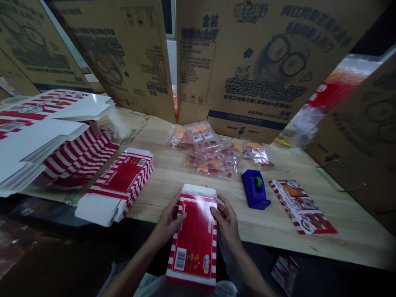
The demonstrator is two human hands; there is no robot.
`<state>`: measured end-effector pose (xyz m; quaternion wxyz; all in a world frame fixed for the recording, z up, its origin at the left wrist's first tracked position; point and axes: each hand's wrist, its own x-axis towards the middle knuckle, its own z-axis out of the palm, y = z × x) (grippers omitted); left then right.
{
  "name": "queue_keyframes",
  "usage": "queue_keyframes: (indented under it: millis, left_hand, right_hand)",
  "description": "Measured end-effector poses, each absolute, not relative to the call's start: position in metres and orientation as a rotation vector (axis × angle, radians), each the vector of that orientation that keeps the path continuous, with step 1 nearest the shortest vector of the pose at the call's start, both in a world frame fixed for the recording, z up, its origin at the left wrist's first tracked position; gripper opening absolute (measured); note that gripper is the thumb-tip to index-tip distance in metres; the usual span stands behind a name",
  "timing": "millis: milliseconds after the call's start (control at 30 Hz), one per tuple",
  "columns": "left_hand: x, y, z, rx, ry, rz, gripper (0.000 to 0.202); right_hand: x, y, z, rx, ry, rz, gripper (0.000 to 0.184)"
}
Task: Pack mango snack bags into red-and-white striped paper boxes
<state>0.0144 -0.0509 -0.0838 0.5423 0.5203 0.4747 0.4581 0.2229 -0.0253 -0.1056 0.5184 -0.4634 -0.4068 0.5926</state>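
Forearms [136, 264] angle inward, left grip [168, 220] and right grip [227, 220] clasping a red box [193, 235] between them, thumbs [180, 221] uppermost.

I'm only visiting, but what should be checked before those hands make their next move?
1. Left hand on the held box: ok, at its left edge.
2. Right hand on it too: ok, at its right edge.
3. Far end closed: not ok, a white flap sticks out.
4. Box contents: cannot tell, the inside is hidden.
5. Blue tape dispenser nearby: ok, on the table, right of the box.
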Motion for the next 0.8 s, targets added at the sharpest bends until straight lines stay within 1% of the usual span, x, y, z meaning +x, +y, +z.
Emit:
queue_keyframes:
  millis: [100, 167, 233, 333, 367, 433, 500, 600, 633, 700, 733, 800]
  left_hand:
    - [0.015, -0.055, -0.077, 1.137, 1.039, 1.073, 0.076]
    - [0.014, -0.059, -0.078, 1.103, 1.004, 1.054, 0.076]
    - [0.014, -0.063, -0.082, 1.088, 0.982, 1.016, 0.067]
    - [0.018, -0.065, -0.089, 1.128, 1.015, 0.947, 0.041]
    - [0.021, -0.064, -0.091, 1.156, 1.056, 0.944, 0.034]
    - [0.027, -0.061, -0.091, 1.196, 1.157, 0.996, 0.026]
    - [0.033, -0.057, -0.087, 1.171, 1.209, 1.097, 0.026]
    - [0.035, -0.053, -0.077, 1.017, 1.187, 1.2, 0.029]
    - [0.034, -0.052, -0.073, 0.973, 1.19, 1.215, 0.029]
    - [0.03, -0.051, -0.067, 0.918, 1.203, 1.249, 0.028]
    - [0.027, -0.052, -0.064, 0.912, 1.199, 1.261, 0.027]
    - [0.019, -0.052, -0.061, 0.957, 1.198, 1.252, 0.031]
  right_hand:
    - [0.229, -0.033, -0.112, -1.132, -1.046, 1.412, 0.047]
    - [0.232, -0.039, -0.117, -1.159, -1.125, 1.39, 0.042]
    - [0.237, -0.043, -0.121, -1.196, -1.239, 1.346, 0.035]
    - [0.244, -0.045, -0.12, -1.21, -1.395, 1.297, 0.02]
    - [0.246, -0.045, -0.118, -1.201, -1.424, 1.289, 0.017]
    - [0.248, -0.046, -0.113, -1.174, -1.436, 1.286, 0.019]
    - [0.247, -0.047, -0.107, -1.156, -1.391, 1.3, 0.021]
    - [0.241, -0.05, -0.095, -1.145, -1.219, 1.309, 0.013]
    - [0.239, -0.051, -0.091, -1.142, -1.16, 1.311, 0.018]
    - [0.234, -0.051, -0.084, -1.129, -1.112, 1.347, 0.035]
    - [0.233, -0.051, -0.08, -1.124, -1.137, 1.375, 0.037]
    - [0.231, -0.049, -0.075, -1.114, -1.27, 1.404, 0.025]
